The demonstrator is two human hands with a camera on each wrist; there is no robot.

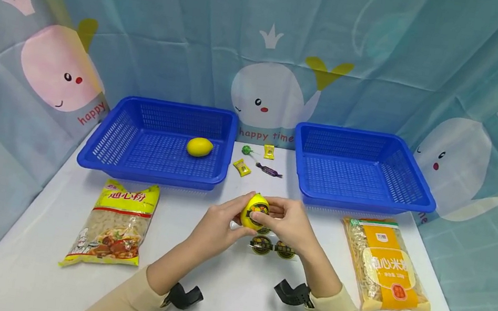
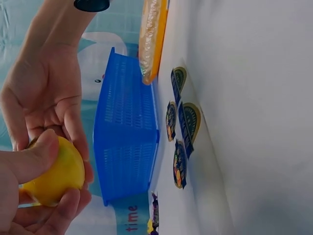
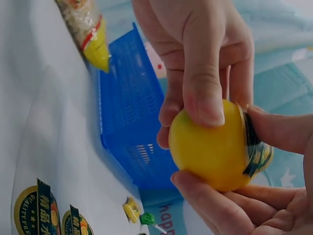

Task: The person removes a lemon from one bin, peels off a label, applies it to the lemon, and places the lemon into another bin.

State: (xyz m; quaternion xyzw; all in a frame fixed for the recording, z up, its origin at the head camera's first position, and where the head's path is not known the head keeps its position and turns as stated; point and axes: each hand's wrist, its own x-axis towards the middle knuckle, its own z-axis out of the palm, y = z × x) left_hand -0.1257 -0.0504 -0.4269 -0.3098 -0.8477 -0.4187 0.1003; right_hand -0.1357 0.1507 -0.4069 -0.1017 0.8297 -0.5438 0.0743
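A yellow lemon [image 1: 258, 200] is held between both hands above the middle of the table. My left hand [image 1: 218, 225] grips it from the left, its thumb lying on the bare peel in the right wrist view. My right hand [image 1: 291, 226] holds the other side, with the thumb pressing on a dark green and gold round sticker [image 3: 253, 142] that wraps over the lemon. Beneath the hands, several matching stickers [image 1: 261, 245] lie on a clear sheet, partly hidden in the head view.
At the back left, a blue basket [image 1: 151, 172] contains another lemon [image 1: 199, 147]; a second blue basket [image 1: 362, 200] stands at back right. Wrapped candies [image 1: 268, 170] and a green lollipop [image 1: 247, 150] lie between them. Pasta bags flank the hands, one left [image 1: 117, 227], one right [image 1: 386, 268].
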